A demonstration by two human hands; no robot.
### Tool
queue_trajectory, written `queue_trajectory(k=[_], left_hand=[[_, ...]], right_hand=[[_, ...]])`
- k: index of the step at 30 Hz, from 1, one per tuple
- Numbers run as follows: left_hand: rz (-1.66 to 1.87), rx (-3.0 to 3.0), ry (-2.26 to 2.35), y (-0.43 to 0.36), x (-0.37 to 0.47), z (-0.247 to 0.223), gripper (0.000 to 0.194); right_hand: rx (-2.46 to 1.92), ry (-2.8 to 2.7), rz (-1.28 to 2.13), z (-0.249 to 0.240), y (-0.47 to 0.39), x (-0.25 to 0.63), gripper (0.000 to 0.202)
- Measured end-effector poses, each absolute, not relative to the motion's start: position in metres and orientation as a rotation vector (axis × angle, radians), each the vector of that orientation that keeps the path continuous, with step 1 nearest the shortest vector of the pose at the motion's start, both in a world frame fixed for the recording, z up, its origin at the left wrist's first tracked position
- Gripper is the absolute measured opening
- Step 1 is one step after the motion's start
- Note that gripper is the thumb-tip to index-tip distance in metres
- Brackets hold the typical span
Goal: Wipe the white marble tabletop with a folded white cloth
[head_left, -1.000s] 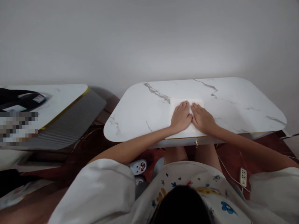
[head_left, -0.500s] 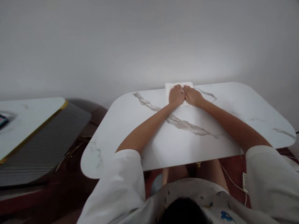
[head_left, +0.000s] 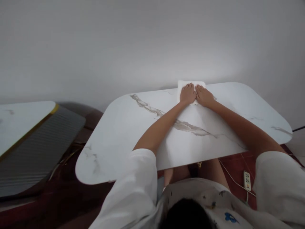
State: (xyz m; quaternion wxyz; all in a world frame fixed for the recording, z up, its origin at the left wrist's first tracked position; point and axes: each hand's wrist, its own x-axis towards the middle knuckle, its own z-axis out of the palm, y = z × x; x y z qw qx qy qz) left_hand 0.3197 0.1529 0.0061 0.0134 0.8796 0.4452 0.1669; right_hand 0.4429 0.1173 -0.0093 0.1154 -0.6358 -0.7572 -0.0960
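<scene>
A white cloth (head_left: 181,85) lies at the far edge of the marbled white table (head_left: 114,127), close to the wall. My left hand (head_left: 188,93) rests flat on its left half, fingers stretched forward. Beside it, my right hand (head_left: 204,96) presses flat on the right part, fingers pointing forward and left. The two hands nearly touch at the thumbs. Both palms cover much of the cloth, and its far rim shows beyond the fingertips.
A grey wall (head_left: 143,44) rises behind the table. To the left stands a second white-topped piece (head_left: 26,114) with gold trim and a ribbed grey side. A power strip (head_left: 247,180) with white cables lies on the red floor at lower right.
Both hands and the cloth have slid to the right along the table's far edge. The view has also shifted slightly.
</scene>
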Motion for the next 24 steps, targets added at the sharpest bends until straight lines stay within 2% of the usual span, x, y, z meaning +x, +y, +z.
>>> queue_trajectory(k=[11, 16, 20, 24], left_hand=[[0.356, 2.857, 1.274, 0.010, 0.259, 0.021, 0.043], [0.416, 2.827, 1.212, -0.050, 0.247, 0.020, 0.048], [0.401, 2.774, 1.131, -0.065, 0.274, 0.018, 0.054], [0.469, 2.781, 1.089, -0.042, 0.317, 0.015, 0.052]], right_hand=[[-1.670, -2.327, -0.219, -0.009, -0.032, 0.407, 0.054], [-1.563, -2.358, -0.197, -0.010, -0.097, 0.410, 0.054], [-1.581, -2.353, -0.197, -0.011, -0.115, 0.443, 0.055], [-1.657, -2.293, -0.213, -0.012, -0.093, 0.481, 0.054]])
